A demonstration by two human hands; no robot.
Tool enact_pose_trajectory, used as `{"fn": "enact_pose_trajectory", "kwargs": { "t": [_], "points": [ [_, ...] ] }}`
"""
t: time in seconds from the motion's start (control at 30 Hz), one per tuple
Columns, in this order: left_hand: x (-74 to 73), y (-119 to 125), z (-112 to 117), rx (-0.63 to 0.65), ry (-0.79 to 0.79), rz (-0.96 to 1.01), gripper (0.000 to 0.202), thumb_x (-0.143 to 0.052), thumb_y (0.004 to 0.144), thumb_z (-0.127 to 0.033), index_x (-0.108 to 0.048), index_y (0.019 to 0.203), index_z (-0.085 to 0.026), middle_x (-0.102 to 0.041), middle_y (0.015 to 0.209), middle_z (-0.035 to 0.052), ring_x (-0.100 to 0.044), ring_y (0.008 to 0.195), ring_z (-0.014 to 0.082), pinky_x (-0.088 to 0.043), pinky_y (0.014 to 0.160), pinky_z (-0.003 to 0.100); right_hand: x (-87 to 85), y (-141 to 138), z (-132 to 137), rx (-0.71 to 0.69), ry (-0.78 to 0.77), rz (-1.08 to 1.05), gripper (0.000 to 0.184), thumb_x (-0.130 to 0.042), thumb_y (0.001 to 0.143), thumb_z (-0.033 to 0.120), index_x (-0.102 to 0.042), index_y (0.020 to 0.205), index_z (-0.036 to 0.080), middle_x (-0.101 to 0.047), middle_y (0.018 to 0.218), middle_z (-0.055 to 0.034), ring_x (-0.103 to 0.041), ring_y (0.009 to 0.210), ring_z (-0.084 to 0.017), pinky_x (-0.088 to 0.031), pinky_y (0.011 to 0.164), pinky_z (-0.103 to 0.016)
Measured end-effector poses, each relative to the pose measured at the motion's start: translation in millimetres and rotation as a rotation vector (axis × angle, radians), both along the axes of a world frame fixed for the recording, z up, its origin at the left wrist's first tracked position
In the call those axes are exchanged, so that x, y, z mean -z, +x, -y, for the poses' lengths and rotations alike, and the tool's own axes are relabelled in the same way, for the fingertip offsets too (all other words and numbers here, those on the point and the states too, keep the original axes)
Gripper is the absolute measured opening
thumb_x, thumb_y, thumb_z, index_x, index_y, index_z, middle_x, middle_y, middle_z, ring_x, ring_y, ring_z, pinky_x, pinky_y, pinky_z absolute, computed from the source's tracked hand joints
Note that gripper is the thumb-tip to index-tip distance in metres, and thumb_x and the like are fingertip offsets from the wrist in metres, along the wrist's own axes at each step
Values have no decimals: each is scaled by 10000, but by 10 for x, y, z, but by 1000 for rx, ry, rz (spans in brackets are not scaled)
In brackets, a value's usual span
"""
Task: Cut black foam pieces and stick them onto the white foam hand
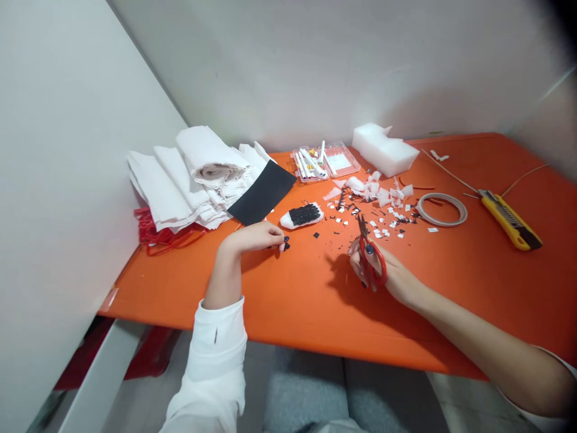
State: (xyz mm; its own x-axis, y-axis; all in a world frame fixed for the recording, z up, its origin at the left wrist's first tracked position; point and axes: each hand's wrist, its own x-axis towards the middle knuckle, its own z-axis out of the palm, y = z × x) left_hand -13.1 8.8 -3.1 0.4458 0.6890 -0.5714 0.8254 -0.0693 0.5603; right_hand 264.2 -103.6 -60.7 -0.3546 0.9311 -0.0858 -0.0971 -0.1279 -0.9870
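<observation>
My right hand [367,264] holds a pair of red-handled scissors [362,227], blades pointing away from me above the orange table. Just left of the middle, my left hand [265,236] is bent at the wrist, its fingertips pinched on a small black piece [286,245]. Beyond it lies a white foam shape [288,222], its top covered with overlapping black pieces [305,213]. A loose black scrap [316,235] rests between my hands. Behind my left hand, a black sheet [264,192] leans against white folded material.
White rolled and folded sheets [180,186] lie at the left over red plastic [164,231]. At the back are a clear box of markers [311,163] and a white foam block [384,149]. Foam and paper scraps, a tape roll [442,210] and a yellow utility knife [509,220] lie rightward.
</observation>
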Motion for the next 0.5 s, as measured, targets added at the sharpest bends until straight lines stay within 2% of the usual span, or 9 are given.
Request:
{"fn": "enact_pose_trajectory", "kwargs": {
  "t": [0.13,0.3,0.5],
  "points": [
    [95,-63,-38,-58,-27,-86,279,-586,691,-393,-713,595,-164,-657,622,49,-432,488,105,-258,441,230,-4,4,-10,8,38,54,389,-368,929,583,-462,878,209,-460,675,33,-433,471,-97,-373,434,-243],
    [83,-135,-39,-114,21,-117,266,-650,647,-418,-685,567,-167,-649,599,39,-420,461,93,-245,432,234,20,23,-26,46,72,71,371,-366,942,557,-449,840,210,-449,662,33,-423,469,-96,-364,428,-239],
    [10,-160,15,-126,32,13,170,-613,672,-331,-651,662,-165,-702,747,41,-599,604,140,-364,532,221,45,28,-30,75,72,62,361,-389,929,571,-443,877,218,-454,675,39,-432,484,-99,-366,427,-236]
  ]
}}
